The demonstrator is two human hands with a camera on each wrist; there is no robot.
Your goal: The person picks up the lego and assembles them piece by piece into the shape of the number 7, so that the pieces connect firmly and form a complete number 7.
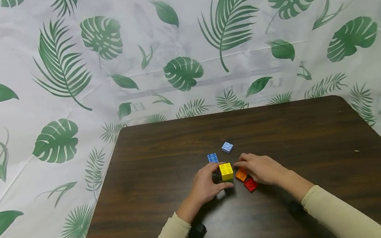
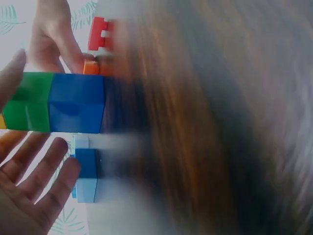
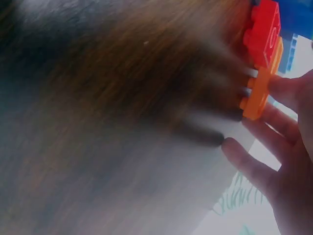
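My left hand (image 1: 206, 185) grips a stack of toy building bricks between thumb and fingers. The stack has a yellow brick (image 1: 226, 168) on top, a green brick (image 2: 30, 103) in the middle and a blue brick (image 2: 77, 104) at the bottom, close over the tabletop. To its right, my right hand (image 1: 262, 169) pinches an orange brick (image 3: 257, 93) between thumb and fingers. A red brick (image 1: 251, 184) lies beside it, studs down. More orange shows behind the red brick in the right wrist view. Past the left fingertips lies a flat blue brick (image 1: 212, 158).
A light blue brick (image 1: 227, 147) lies farther back on the dark wooden table (image 1: 165, 145). A curtain (image 1: 139, 31) with green leaves hangs behind and to the sides. Black wrist devices (image 1: 198, 232) sit under the beige sleeves. A tiny pale fleck (image 1: 357, 150) lies at right.
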